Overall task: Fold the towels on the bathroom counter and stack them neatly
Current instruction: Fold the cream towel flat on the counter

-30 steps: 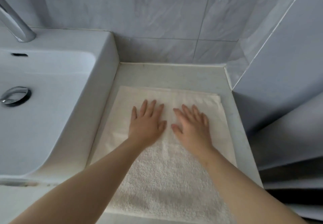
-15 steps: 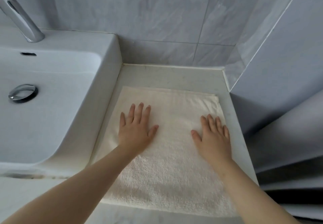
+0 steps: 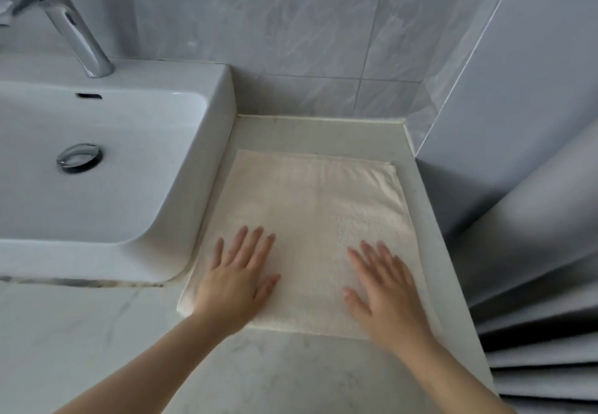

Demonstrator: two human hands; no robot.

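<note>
While both hands lie flat upon it, one cream towel (image 3: 310,213) sits on the counter (image 3: 291,378), between the sink (image 3: 97,206) and a grey curtain (image 3: 534,268).

- Left hand (image 3: 238,279): fingers straight and spread, palm pressing the towel's near left part; grips nothing.
- Right hand (image 3: 385,294): likewise flat, on the near right part; grips nothing.
- Towel: layered edges at its far right corner suggest that it is folded.
- Stage, as judged: smoothing the fold.
- Remaining: perhaps one more fold. No second towel or stack is in view.
</note>
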